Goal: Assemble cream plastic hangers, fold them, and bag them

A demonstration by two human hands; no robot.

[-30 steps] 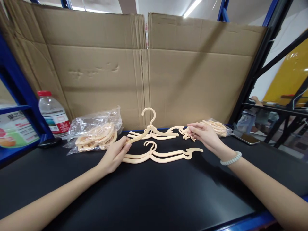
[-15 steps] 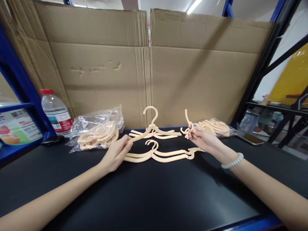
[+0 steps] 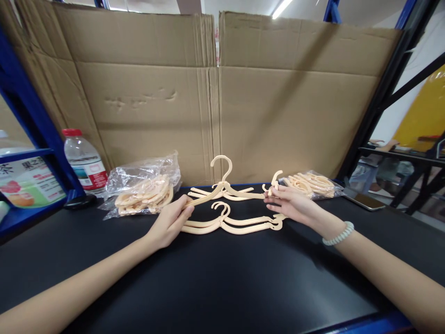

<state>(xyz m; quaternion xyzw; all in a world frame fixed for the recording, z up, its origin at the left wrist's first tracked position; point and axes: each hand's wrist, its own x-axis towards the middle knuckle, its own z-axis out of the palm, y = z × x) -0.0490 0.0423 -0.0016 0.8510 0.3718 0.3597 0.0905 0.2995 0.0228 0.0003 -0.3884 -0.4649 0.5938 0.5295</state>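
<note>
Head camera, near to far: bare black worktop (image 3: 222, 278) comes first, then both forearms reaching toward twelve o'clock. Left hand (image 3: 168, 225) is pinched closed on the left arm tip of a raised cream hanger (image 3: 222, 188), whose long axis runs nine to three o'clock with its hook standing up. Right hand (image 3: 290, 206), the nearer one to that hanger's free right end, has its grip closed on a small cream hook piece (image 3: 276, 180) just beside that end. Between the hands a finished hanger (image 3: 229, 225) lies flat. Beyond sit two bags of parts (image 3: 144, 192) (image 3: 313, 183).
</note>
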